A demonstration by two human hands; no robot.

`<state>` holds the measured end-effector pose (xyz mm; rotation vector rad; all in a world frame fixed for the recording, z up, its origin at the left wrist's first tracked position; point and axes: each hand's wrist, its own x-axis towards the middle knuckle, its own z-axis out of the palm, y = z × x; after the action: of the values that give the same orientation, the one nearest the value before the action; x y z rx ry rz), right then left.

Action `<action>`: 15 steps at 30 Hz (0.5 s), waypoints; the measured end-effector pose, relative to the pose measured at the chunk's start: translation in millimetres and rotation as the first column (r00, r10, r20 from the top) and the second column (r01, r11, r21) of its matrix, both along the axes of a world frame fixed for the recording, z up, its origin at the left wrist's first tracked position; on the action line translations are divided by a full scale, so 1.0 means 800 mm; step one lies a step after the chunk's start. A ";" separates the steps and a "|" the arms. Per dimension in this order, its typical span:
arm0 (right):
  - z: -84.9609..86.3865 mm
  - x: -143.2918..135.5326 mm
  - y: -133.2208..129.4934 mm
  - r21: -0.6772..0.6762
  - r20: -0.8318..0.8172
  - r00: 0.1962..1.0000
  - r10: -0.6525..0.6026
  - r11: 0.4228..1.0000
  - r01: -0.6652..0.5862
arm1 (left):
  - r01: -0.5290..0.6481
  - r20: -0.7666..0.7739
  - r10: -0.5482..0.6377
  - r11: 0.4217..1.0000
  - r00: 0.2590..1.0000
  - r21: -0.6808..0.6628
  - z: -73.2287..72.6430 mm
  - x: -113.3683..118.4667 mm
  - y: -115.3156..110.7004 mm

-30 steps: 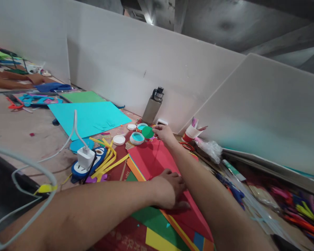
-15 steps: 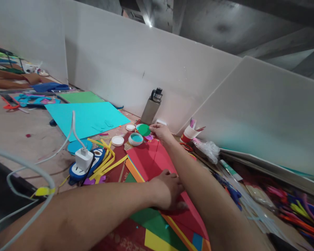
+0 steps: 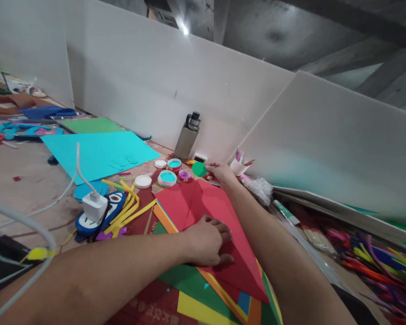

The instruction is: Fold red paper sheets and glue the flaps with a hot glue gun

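My right hand (image 3: 223,175) reaches across to the back of the work area and pinches the edge of a round green disc (image 3: 199,169). Just left of that disc are small tubs: a white one (image 3: 167,178) with turquoise inside, another turquoise one (image 3: 174,164), and a purple one (image 3: 184,175). My left hand (image 3: 206,241) lies on a red paper sheet (image 3: 237,239), palm down with its fingers apart. Under the red sheet is a stack of coloured papers, including a green sheet (image 3: 186,277) and a yellow one (image 3: 196,309).
A grey bottle (image 3: 186,140) stands against the white partition (image 3: 138,81). White lids (image 3: 143,182), yellow strips (image 3: 130,212) and a blue power strip (image 3: 88,225) with a plugged-in charger lie left. A cup of pens (image 3: 238,167) and colourful pipe cleaners (image 3: 375,271) are on the right.
My right hand has carried the green disc right, off the tubs, so the back turquoise tub and the purple one show more fully. My left hand's fingers are more spread. The view has shifted slightly.
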<state>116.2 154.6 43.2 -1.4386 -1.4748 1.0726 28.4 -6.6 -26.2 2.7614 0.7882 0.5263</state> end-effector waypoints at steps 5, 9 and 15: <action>-0.013 -0.040 -0.028 -0.032 0.133 0.918 0.374 0.927 -0.373 | -0.009 0.004 0.009 1.000 1.000 0.000 0.003 0.002 -0.001; -0.025 -0.070 -0.038 0.113 0.488 0.735 0.470 0.801 -0.588 | -0.023 -0.040 0.023 1.000 0.999 -0.004 0.005 0.005 -0.001; -0.025 -0.078 -0.041 0.186 0.547 0.747 0.379 0.814 -0.550 | -0.021 -0.057 0.020 1.000 0.998 -0.005 0.006 0.004 -0.003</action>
<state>53.6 122.2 23.1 -1.1497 -2.3660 0.6911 31.8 -8.7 -21.3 2.7771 0.8302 0.4507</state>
